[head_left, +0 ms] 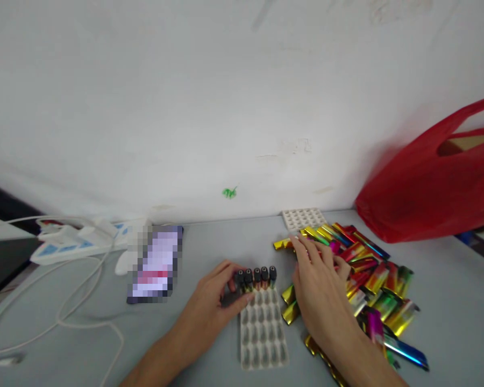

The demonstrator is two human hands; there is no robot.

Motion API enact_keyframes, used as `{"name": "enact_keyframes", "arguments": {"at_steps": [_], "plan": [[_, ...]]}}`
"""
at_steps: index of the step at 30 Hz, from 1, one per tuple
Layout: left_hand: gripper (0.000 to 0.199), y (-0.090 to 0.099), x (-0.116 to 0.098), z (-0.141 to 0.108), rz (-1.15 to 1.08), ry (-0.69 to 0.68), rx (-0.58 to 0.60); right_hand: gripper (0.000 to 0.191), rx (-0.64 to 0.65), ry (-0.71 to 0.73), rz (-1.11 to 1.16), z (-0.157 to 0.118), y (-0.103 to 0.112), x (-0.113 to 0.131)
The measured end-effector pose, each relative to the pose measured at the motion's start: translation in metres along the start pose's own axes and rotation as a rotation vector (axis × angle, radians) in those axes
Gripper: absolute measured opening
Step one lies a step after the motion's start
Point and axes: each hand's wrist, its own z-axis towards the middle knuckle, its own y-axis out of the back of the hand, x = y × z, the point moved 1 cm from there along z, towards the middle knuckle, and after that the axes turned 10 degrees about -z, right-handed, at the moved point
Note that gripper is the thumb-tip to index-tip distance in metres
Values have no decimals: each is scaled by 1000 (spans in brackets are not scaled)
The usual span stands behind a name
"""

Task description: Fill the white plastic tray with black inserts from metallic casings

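A pale moulded tray (263,328) with rows of hollow cells lies at the front centre. Along its far row stand several small lighter-like pieces (257,277) with black tops, each with a round mark. My left hand (215,295) curls around the tray's far left corner, thumb on the cells and fingers beside the leftmost piece. To the right, my right hand (320,279) reaches over a heap of shiny metallic pieces (377,277) in gold, red, green, purple and blue. Its fingers are bent and slightly apart above a gold piece (282,244); the thumb is hidden.
A second pale tray (304,219) lies against the wall. At the right stands a red bag (431,183). On the left are a phone (157,263) with a blurred screen, a white power strip (76,242) with plugs, and a loose white cable (60,322).
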Motion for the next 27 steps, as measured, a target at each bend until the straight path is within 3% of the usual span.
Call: {"name": "enact_keyframes", "arguments": {"at_steps": [4, 11, 16, 19, 22, 27], "plan": [[21, 0, -1, -1, -1, 5, 1, 60, 41, 78, 37, 1, -1, -5], [20, -1, 0, 0, 9, -8, -18, 40, 48, 76, 115, 5, 2, -10], [25, 0, 2, 0, 9, -14, -34, 35, -58, 36, 291, 8, 2, -5], [29, 1, 1, 0, -5, -16, -46, 37, -20, 14, 534, 9, 11, 0], [35, 0, 0, -1, -15, -15, -58, 39, 54, -45, 777, 9, 23, 4], [33, 1, -1, -2, -4, -10, -73, 33, 174, -318, 987, 11, 33, 5]]}}
